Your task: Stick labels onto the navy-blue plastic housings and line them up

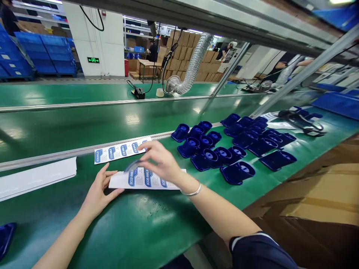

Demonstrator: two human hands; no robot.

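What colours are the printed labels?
The labels are blue and white, clearest in the head view.

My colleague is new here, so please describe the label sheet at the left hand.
On the green bench, find the left hand; the label sheet extends rightward from it. Unlike the printed sheet just behind, its left end is blank white.

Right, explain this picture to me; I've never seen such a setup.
This shows a person's two bare hands, no robot, seen from a camera worn on the head, looking forward and down. The left hand steadies the left end of a printed label sheet. The right hand pinches a thin, curved piece, too blurred to name surely but probably a peeled label. On the green work surface also lie another label strip, white paper strips and many dark blue plastic housings.
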